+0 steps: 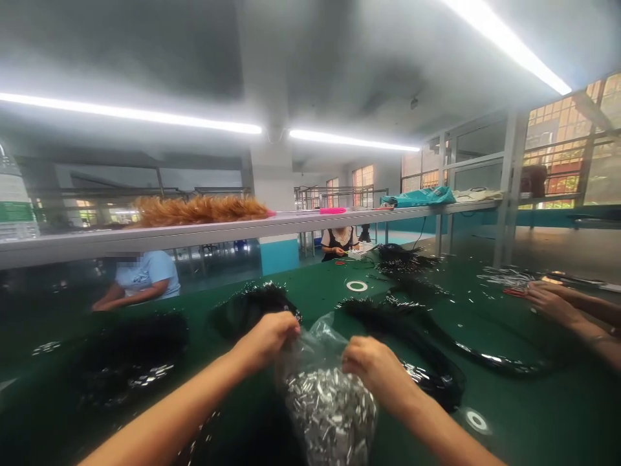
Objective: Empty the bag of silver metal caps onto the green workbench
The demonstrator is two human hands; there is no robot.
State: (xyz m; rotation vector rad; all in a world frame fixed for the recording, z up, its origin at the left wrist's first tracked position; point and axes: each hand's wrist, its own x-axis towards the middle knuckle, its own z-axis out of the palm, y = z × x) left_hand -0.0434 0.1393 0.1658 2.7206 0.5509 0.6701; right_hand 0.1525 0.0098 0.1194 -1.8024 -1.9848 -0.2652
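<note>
A clear plastic bag [334,414] filled with many small silvery metal pieces hangs upright between my hands, over the green table [252,433]. My left hand [274,333] pinches the bag's top edge on the left side. On the right, my right hand [366,359] grips the rim a little lower, fingers closed on the plastic. The loose top of the bag bunches up between the two hands. Behind it lie bundles of black wires with shiny ends, one bundle [252,310] at left and another [412,343] at right.
White tape rolls [477,421] lie on the table. Another person's hands [553,304] work at the right near scattered metal pieces. A raised shelf [218,232] crosses ahead, holding a brown fluffy duster [198,210] and a teal bag [422,196]. Two people sit beyond the table.
</note>
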